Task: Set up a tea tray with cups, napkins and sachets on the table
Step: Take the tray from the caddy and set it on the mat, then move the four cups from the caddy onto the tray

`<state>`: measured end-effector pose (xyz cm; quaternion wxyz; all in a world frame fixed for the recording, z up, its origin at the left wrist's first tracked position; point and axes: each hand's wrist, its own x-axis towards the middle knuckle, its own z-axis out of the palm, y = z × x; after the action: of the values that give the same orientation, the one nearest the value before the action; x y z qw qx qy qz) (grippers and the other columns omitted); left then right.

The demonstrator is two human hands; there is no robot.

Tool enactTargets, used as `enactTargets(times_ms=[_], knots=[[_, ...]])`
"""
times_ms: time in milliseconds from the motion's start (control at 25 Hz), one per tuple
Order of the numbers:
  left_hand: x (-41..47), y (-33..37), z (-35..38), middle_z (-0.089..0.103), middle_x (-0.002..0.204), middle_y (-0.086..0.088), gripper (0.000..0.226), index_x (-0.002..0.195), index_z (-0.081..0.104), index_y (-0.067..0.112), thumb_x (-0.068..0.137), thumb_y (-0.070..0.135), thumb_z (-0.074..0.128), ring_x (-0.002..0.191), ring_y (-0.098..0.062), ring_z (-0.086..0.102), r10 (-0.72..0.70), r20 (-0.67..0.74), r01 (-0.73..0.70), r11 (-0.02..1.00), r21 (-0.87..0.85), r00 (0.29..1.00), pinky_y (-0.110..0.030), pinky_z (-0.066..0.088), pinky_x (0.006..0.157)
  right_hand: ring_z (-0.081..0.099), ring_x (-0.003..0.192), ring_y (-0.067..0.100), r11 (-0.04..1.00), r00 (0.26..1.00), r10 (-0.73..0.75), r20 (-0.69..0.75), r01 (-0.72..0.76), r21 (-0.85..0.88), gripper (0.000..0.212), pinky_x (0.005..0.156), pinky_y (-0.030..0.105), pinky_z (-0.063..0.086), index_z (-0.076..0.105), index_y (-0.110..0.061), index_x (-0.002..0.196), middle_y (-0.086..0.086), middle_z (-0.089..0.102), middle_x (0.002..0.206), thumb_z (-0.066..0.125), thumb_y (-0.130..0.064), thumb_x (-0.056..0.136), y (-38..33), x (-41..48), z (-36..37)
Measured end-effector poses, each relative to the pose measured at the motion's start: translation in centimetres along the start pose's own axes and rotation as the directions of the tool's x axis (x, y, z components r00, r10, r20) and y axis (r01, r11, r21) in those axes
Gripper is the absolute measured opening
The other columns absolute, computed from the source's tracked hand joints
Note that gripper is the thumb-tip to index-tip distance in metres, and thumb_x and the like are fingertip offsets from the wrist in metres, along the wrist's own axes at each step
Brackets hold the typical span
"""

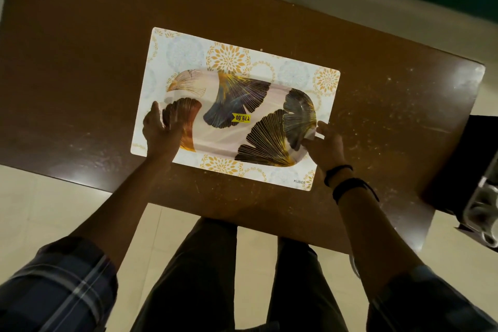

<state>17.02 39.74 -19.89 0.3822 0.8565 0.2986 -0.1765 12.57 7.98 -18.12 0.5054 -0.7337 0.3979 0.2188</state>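
The tray (pixel 229 140), printed with dark and gold fan-shaped leaves, lies flat on a pale flowered placemat (pixel 188 46) near the middle of the brown table (pixel 80 62). It sits slightly askew to the mat, nearer the mat's near edge than its far one. A yellow price sticker (pixel 241 117) is stuck near the tray's centre.

Both hands are on it. The left hand (pixel 159 129) grips the tray's left end, fingers curled over the rim onto the inner face. The right hand (pixel 326 145) pinches the right near corner between thumb and fingers; dark wristbands (pixel 342 178) circle that wrist. Whether the tray rests fully on the mat or is lifted a little cannot be told from this view.

The task looks to be at its very start. Mat and tray are in place, or nearly so, and the hands seem to be settling the tray's position. The tray's bed is bare: no cups, napkins or sachets are on it, and none show clearly on the table. At the far right edge of the view, beside the table, a dark object (pixel 463 164) carries some shiny metal pieces (pixel 482 207), too blurred to name. All the loading of the tray appears to be left.
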Motion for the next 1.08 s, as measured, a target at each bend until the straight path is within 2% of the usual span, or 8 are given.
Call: enactTargets(times_ms=[160,320,400,520,720,800,960,1080], knots=[[-3.3,2.9,2.2,0.031,0.15,-0.021,0.071,0.145,0.031,0.008,0.084,0.019,0.067,0.14,-0.037,0.026,0.198,0.002,-0.198,0.978,0.069,0.98,-0.053,0.026,0.115,0.047,0.127,0.027,0.998,1.0,-0.015,-0.003,0.015,0.065,0.073,0.091,0.025,0.043,0.034,-0.009,0.145,0.015,0.039,0.148,0.071,-0.006,0.082,0.7,-0.6,-0.9],[-7.6,6.0,5.9,0.043,0.14,-0.025,0.065,0.137,0.041,-0.002,0.081,0.014,0.07,0.133,-0.035,0.034,0.413,0.04,-0.415,0.908,0.065,0.91,-0.025,0.02,0.115,0.051,0.123,0.024,0.984,0.997,-0.069,-0.02,0.072,0.16,0.067,0.101,0.037,0.047,0.039,-0.006,0.141,0.016,0.049,0.141,0.071,-0.003,0.082,1.4,-2.4,-2.8],[-9.7,7.6,8.5,0.039,0.145,-0.021,0.067,0.141,0.036,0.0,0.083,0.011,0.067,0.135,-0.034,0.036,0.444,0.174,-0.443,0.895,-0.043,0.879,-0.042,0.033,0.112,0.047,0.13,0.029,0.951,0.999,-0.004,-0.053,0.02,0.309,0.075,0.107,0.045,0.043,0.031,-0.01,0.146,0.012,0.047,0.137,0.071,-0.003,0.082,2.1,-3.4,-4.8],[-13.4,9.6,12.7,0.037,0.148,-0.017,0.066,0.143,0.034,0.003,0.085,0.012,0.066,0.138,-0.029,0.034,0.505,0.256,-0.51,0.859,-0.051,0.825,-0.034,0.028,0.113,0.053,0.117,0.028,0.87,0.991,0.053,-0.126,0.016,0.493,0.076,0.105,0.048,0.045,0.027,-0.014,0.147,0.007,0.045,0.119,0.068,0.0,0.084,4.3,-4.5,-8.5],[-19.9,12.0,18.6,0.037,0.149,-0.013,0.061,0.143,0.035,0.007,0.089,0.014,0.063,0.138,-0.021,0.034,0.535,0.399,-0.538,0.835,-0.114,0.745,-0.029,0.03,0.11,0.055,0.108,0.016,0.738,0.954,0.216,-0.207,-0.02,0.675,0.078,0.084,0.028,0.05,0.026,-0.022,0.147,0.002,0.045,0.129,0.069,-0.006,0.084,9.5,-5.8,-15.4],[-22.3,12.8,20.9,0.038,0.15,-0.009,0.059,0.144,0.035,0.012,0.091,0.017,0.061,0.135,-0.013,0.033,0.531,0.468,-0.548,0.829,-0.112,0.707,-0.024,0.029,0.105,0.055,0.112,0.022,0.705,0.927,0.266,-0.266,0.002,0.709,0.079,0.087,0.034,0.051,0.024,-0.019,0.148,0.004,0.044,0.128,0.068,-0.002,0.084,12.1,-5.9,-18.7],[-26.9,14.8,25.4,0.036,0.152,-0.002,0.054,0.143,0.037,0.021,0.094,0.021,0.057,0.135,-0.008,0.029,0.488,0.618,-0.535,0.835,-0.127,0.616,-0.025,0.028,0.101,0.058,0.09,0.015,0.746,0.833,0.344,-0.434,0.038,0.665,0.075,0.097,0.044,0.049,0.027,-0.012,0.145,0.012,0.048,0.124,0.068,0.0,0.084,16.5,-5.2,-25.3],[-30.2,17.0,29.3,0.036,0.152,-0.002,0.052,0.142,0.039,0.022,0.094,0.017,0.056,0.135,-0.006,0.028,0.475,0.7,-0.565,0.816,-0.123,0.534,-0.022,0.028,0.1,0.057,0.105,0.019,0.776,0.77,0.377,-0.514,0.041,0.63,0.07,0.102,0.044,0.049,0.033,-0.012,0.143,0.016,0.048,0.137,0.068,-0.003,0.083,19.7,-4.6,-30.1]])
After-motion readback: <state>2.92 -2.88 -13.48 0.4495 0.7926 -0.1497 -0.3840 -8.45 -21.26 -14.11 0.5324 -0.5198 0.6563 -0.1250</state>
